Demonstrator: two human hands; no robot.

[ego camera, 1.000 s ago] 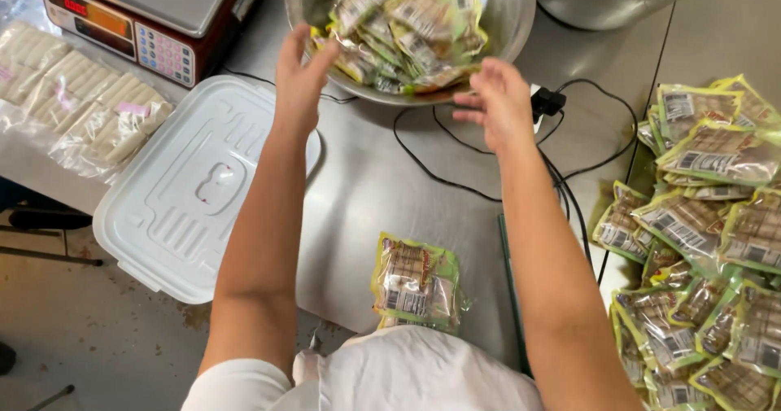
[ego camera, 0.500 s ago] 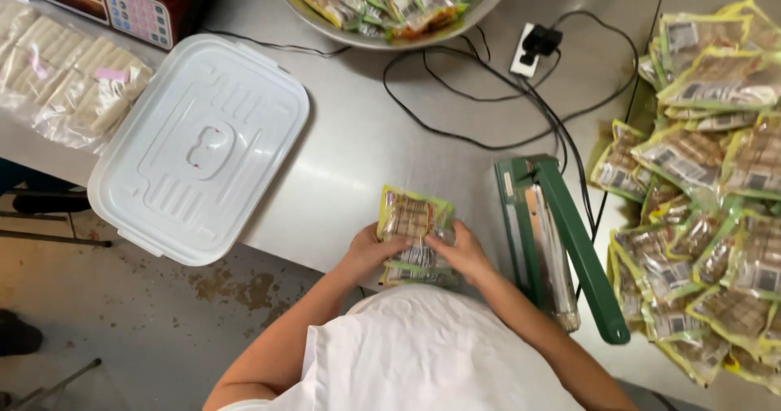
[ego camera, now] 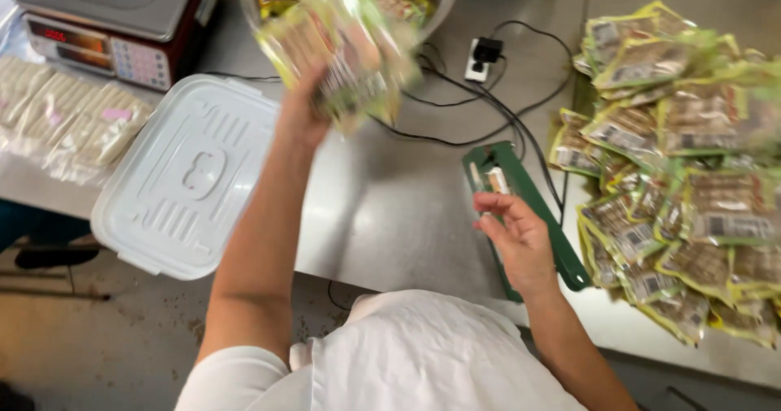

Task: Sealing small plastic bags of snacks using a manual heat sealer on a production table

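Note:
My left hand (ego camera: 303, 106) is raised over the steel table (ego camera: 407, 207) and grips a blurred stack of yellow-green food packets (ego camera: 346, 53), just in front of the metal bowl (ego camera: 435, 0) of similar packets. My right hand (ego camera: 514, 233) hovers low near the table's front edge, fingers apart and holding nothing, right beside the green heat sealer (ego camera: 521, 207).
A large pile of sealed packets (ego camera: 683, 159) covers the table's right side. A white plastic lid (ego camera: 191, 175) lies at the left edge, clear bags (ego camera: 65, 122) and a weighing scale (ego camera: 114, 20) beyond it. Black cables and a plug (ego camera: 486, 53) run behind the sealer.
Both hands were on a packet stack at the near table edge. My left hand has since lifted the stack up toward the bowl, and my right hand has let go and moved beside the sealer.

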